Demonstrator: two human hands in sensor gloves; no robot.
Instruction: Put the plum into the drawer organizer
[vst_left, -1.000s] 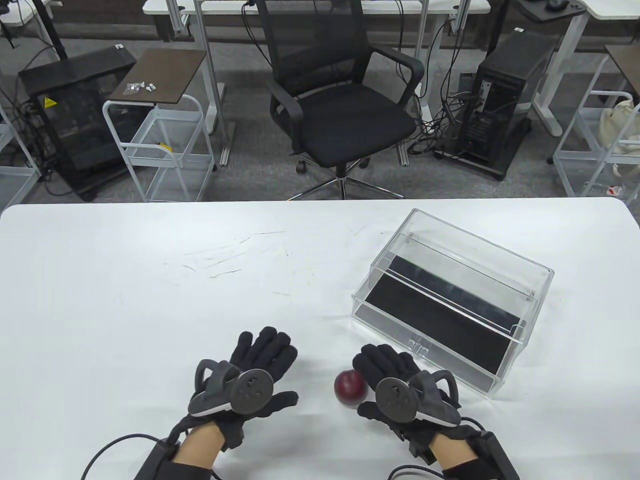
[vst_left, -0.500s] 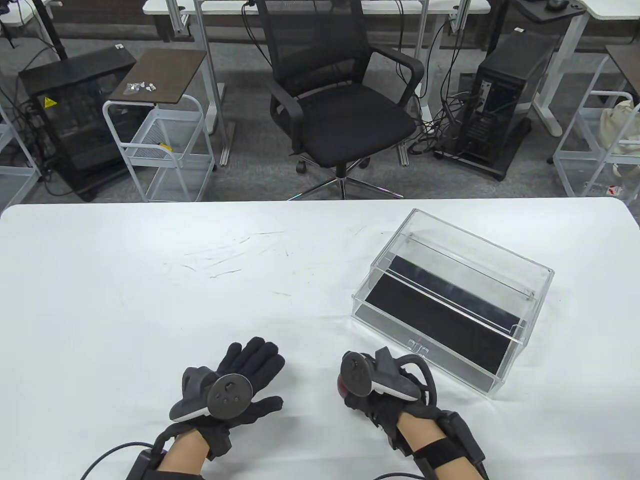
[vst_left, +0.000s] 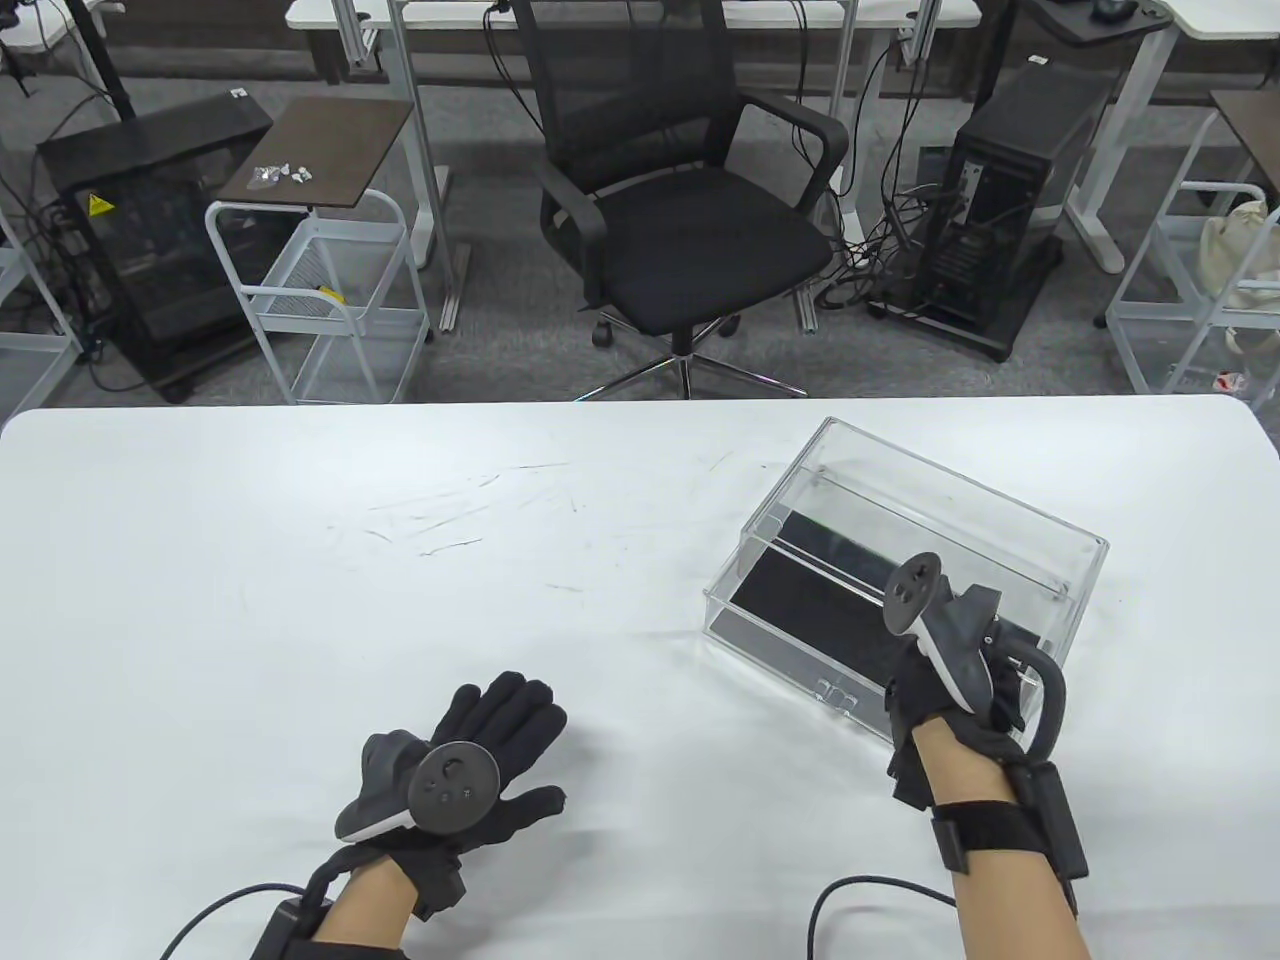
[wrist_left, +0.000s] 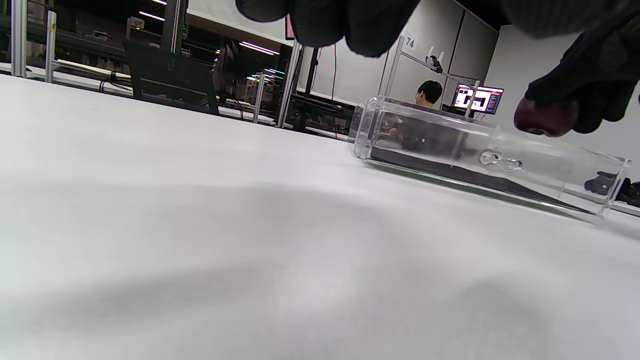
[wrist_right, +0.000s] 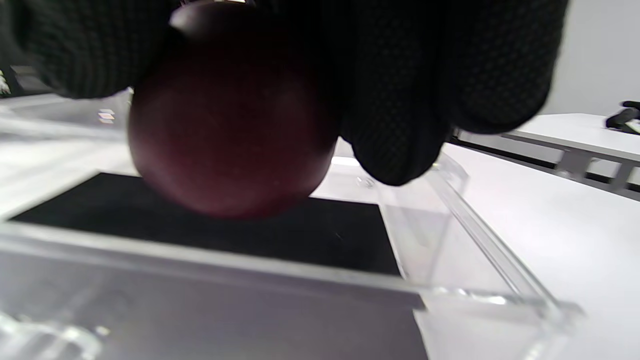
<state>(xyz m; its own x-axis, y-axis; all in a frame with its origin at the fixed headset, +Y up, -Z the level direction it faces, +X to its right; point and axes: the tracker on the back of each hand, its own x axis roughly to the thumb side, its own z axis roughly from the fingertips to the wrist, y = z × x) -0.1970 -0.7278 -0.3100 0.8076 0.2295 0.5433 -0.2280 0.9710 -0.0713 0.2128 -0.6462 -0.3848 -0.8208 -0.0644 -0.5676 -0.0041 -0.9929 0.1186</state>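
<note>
R hand (vst_left: 940, 680) grips the plum (wrist_right: 230, 135), fingers (wrist_right: 400, 100) curled round it, above the black-floored organizer (vst_left: 1040, 560) at approx. 4 o'clock on the table (vst_left: 300, 560). L hand (vst_left: 470, 770) lies flat on the table at 7 o'clock, fingers spread, holding nothing. In the table view the plum is hidden under the R hand; in the R wrist view its top is cut off.

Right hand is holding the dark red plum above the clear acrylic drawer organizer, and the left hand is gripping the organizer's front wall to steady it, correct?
Not quite. The left hand grips nothing: in the table view it rests on the white table, well apart from the clear acrylic drawer organizer. The rest holds: the right hand holds the dark red plum above the organizer, as the right wrist view shows.
</note>
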